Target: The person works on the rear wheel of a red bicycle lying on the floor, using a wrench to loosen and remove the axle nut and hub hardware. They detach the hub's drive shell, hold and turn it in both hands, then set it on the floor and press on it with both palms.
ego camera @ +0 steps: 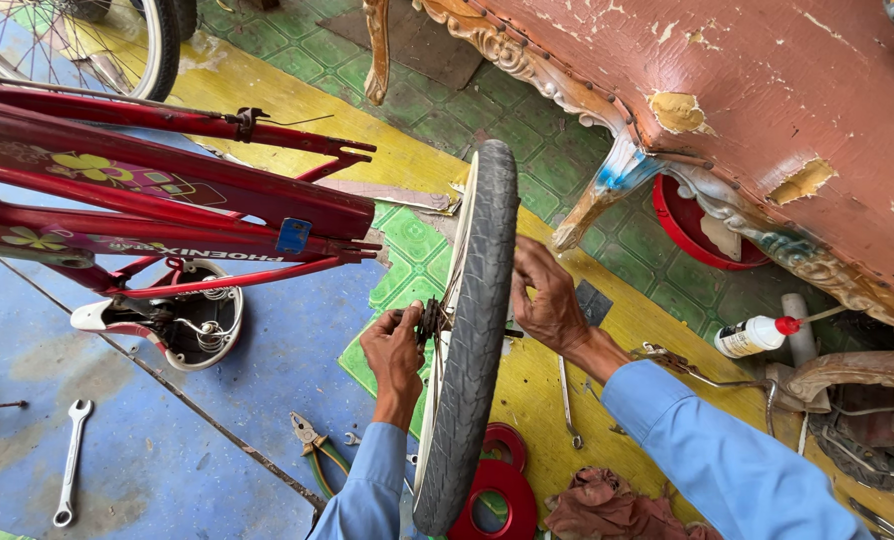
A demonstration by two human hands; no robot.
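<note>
A bicycle wheel (472, 330) is standing upright between the two hands. The left hand (394, 345) is pinching the sprocket (430, 322) at the hub, while the right hand (547, 300) is gripping the axle on the far side. Pliers (312, 440) are lying on the floor just below the left hand, a spanner (71, 460) well to its left, and a white bottle (757, 335) is lying to the right of the right hand
</note>
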